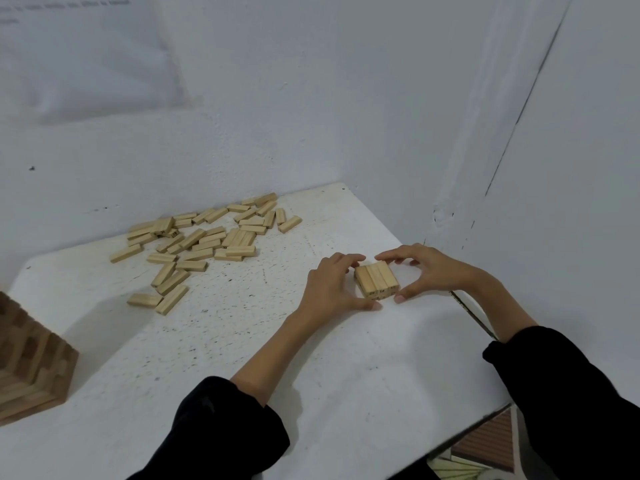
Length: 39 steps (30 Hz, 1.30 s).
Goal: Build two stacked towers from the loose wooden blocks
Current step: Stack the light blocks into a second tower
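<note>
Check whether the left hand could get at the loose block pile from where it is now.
Probably yes. The left hand cups the set of three blocks together with the right hand, so it must let go first; only bare table shows between it and the loose block pile.

Cool, flat, rather dim light with a bluish cast fills the scene. The stacked tower (34, 362) at the left edge is dark and soft, and its grey shadow spreads over the bench (242, 341) to its right. The block stack (375, 278) between the left hand (329, 285) and right hand (426, 268) is sharp. Print on the wall sheet (86, 57) is blurred. The wall corner line (519, 116) leans from wide-angle distortion.
</note>
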Available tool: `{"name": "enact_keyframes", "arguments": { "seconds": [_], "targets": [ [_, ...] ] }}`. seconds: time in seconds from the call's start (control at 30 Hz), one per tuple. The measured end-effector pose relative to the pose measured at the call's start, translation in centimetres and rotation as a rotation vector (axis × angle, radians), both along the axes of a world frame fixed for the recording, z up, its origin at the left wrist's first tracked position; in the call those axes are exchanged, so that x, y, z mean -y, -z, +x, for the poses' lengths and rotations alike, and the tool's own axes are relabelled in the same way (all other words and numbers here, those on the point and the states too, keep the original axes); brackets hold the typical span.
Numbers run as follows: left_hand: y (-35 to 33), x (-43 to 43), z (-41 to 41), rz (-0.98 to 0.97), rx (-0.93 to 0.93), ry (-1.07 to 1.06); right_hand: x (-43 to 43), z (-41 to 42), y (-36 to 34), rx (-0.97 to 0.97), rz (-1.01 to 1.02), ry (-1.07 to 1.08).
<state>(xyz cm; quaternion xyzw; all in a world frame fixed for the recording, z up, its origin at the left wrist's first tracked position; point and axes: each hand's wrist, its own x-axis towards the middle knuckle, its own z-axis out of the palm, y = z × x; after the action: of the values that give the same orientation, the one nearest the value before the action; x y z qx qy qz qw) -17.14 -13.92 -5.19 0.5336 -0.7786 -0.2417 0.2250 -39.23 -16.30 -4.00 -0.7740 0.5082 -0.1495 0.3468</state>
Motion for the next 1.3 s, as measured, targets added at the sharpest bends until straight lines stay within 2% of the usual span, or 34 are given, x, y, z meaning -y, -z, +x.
{"name": "enact_keyframes", "arguments": {
  "seconds": [0.17, 0.87, 1.3],
  "targets": [
    [0.3, -0.1, -0.1, -0.036, -0.070, -0.016, 0.2, 0.3, 0.1, 0.039, -0.025, 0.018],
    [0.7, -0.1, -0.6, -0.044, -0.053, -0.038, 0.7, 0.4, 0.1, 0.016, 0.028, -0.011],
    [1.2, -0.9, -1.6, -0.026, -0.105, -0.078, 0.1, -0.6, 1.3, 0.147, 0.046, 0.029]
  ]
}}
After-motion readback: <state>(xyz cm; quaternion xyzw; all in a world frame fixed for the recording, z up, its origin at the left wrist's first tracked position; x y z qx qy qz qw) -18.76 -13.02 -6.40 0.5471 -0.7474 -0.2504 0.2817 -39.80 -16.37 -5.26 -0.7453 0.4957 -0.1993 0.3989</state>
